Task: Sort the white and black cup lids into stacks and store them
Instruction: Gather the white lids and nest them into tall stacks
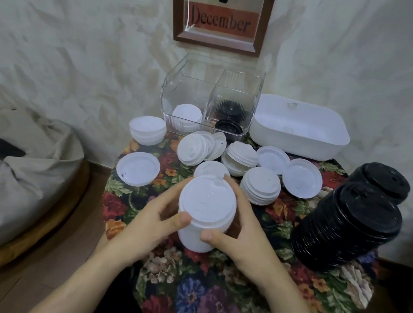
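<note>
Between the two hands, over the middle of the floral tablecloth point(207, 301): white lid stack point(206, 206), tilted, top face toward camera. Gripped from both sides: left hand point(150, 217) curled round its left flank, thumb on the near rim; right hand point(240, 229) curled round the right flank, thumb lower on the stack wall, fingertips over the far edge. Just beyond the fingertips: loose white lids point(195, 149) in fans and small piles, crowding the way to the back. Short stack point(260, 187) just past the right hand, single lid point(138, 165) out past the left hand. Farther beyond those: clear divided box point(213, 78), a few stored white lids point(187, 117) in the compartment on the left-hand side, stored black lids point(229, 121) in the other. Beside the box, right-hand side: white tub point(298, 139). Well right of the right hand: black lid stacks point(348, 227), two, tall and leaning, nearer one in front of the farther. Left of the left hand, off the table: grey cushion point(26, 180) with a dark phone point(1, 149) on it. Above the box, on the wall: framed "December" print point(219, 21).
</note>
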A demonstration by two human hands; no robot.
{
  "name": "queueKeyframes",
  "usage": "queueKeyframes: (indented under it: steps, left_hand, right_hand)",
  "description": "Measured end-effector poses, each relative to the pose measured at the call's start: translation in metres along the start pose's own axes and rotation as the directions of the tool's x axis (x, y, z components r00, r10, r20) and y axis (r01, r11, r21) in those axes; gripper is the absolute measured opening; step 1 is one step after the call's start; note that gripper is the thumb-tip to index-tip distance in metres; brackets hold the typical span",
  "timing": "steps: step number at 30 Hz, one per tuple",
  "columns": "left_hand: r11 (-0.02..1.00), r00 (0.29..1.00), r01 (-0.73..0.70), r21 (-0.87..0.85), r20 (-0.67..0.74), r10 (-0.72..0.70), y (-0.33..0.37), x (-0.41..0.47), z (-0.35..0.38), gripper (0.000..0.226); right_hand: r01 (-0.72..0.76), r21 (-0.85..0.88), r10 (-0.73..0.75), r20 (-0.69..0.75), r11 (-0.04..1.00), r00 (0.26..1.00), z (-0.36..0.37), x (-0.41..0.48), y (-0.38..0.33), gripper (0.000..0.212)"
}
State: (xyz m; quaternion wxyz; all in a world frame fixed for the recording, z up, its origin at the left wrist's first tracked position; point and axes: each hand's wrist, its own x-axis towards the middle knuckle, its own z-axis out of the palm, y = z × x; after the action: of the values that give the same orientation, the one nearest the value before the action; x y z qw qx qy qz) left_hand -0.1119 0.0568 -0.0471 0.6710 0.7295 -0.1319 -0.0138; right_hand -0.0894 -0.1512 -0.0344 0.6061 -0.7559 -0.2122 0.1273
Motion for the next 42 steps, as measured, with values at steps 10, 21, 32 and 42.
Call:
queueKeyframes:
  steps: [10, 21, 32, 42]
  left_hand:
    - [0.997, 0.998, 0.003, 0.079, -0.063, 0.002, -0.002, 0.004, -0.021, 0.077]
    - [0.438, 0.908, 0.222, 0.871, -0.348, 0.233, -0.045, 0.018, -0.071, 0.015]
    - [0.998, 0.858, 0.029, -0.054, -0.510, -0.053, 0.059, 0.035, -0.023, 0.021]
    - [0.976, 0.905, 0.037, -0.215, -0.408, -0.124, 0.070, 0.032, -0.007, 0.033]
  right_hand:
    - [0.016, -0.014, -0.017, -0.053, 1.000, 0.998, 0.007, 0.004, 0.005, 0.089]
    - [-0.011, -0.002, 0.011, -0.054, 1.000, 0.998, 0.006, 0.004, 0.003, 0.088]
    - [-0.005, -0.022, 0.004, -0.068, 1.000, 0.998, 0.006, 0.004, 0.005, 0.091]
    - [0.004, 0.011, -0.003, -0.052, 1.000, 0.999, 0.006, 0.004, 0.002, 0.088]
